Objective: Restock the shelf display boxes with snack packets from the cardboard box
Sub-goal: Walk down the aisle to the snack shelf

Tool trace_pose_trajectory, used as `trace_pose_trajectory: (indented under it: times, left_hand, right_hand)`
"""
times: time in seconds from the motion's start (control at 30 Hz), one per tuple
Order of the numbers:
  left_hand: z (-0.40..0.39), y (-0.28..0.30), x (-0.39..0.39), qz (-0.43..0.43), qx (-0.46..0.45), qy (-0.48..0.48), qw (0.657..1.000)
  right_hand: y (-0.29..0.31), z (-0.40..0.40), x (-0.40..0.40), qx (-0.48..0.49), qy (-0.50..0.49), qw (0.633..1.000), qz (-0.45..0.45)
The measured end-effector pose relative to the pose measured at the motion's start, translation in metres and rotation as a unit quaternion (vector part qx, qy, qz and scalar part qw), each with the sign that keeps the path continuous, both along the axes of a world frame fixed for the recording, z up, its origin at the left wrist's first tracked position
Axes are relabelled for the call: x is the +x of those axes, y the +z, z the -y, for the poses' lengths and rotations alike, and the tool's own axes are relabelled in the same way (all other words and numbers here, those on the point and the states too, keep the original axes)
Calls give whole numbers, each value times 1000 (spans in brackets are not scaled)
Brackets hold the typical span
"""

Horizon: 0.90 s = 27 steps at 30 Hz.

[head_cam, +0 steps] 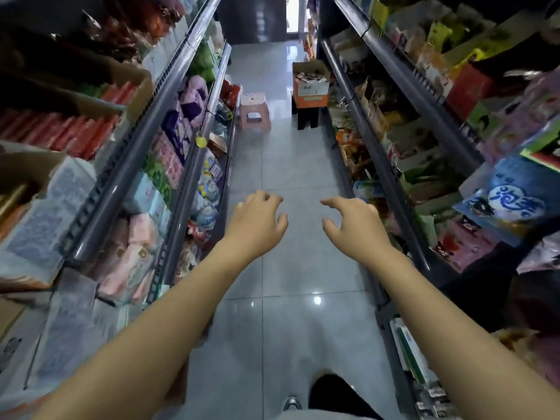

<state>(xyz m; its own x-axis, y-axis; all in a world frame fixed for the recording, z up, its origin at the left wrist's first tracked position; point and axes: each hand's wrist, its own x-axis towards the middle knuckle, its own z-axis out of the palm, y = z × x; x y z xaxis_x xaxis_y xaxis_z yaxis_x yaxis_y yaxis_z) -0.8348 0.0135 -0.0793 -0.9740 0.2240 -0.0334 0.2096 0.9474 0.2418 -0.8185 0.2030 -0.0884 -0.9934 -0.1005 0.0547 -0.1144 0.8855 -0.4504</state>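
An open cardboard box (312,92) with snack packets (309,77) in it stands on a dark stool far down the aisle, against the right-hand shelves. My left hand (257,221) and my right hand (353,224) are stretched out in front of me over the floor, side by side and a little apart. Both hold nothing, with the fingers curled loosely and spread. Cardboard display boxes (403,140) holding packets line the right shelves. The box is well beyond both hands.
Shelves packed with goods flank a narrow tiled aisle (291,165). A pink plastic stool (253,110) stands on the floor at the far left, across from the box. My dark shoe (333,392) shows at the bottom.
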Motion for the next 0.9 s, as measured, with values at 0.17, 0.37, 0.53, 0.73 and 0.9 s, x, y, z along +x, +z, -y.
trace_pose_trajectory:
  times: [0.17, 0.37, 0.53, 0.73, 0.9]
  left_hand:
    - [-4, -12, -92, 18, 12, 7, 1000]
    - [-15, -15, -223, 14, 28, 37, 999]
    - [-21, -4, -323, 14, 41, 55, 998]
    - [-18, -1, -424, 25, 43, 72, 996]
    - [-8, -7, -523, 30, 46, 63, 997]
  right_hand:
    - [-11, -1, -96, -7, 6, 1000, 7]
    - [-13, -11, -238, -9, 19, 1000, 4]
    - [1, -12, -348, -7, 36, 999, -10]
    - [9, -7, -449, -5, 66, 998, 2]
    - [1, 3, -545, -3, 65, 998, 1]
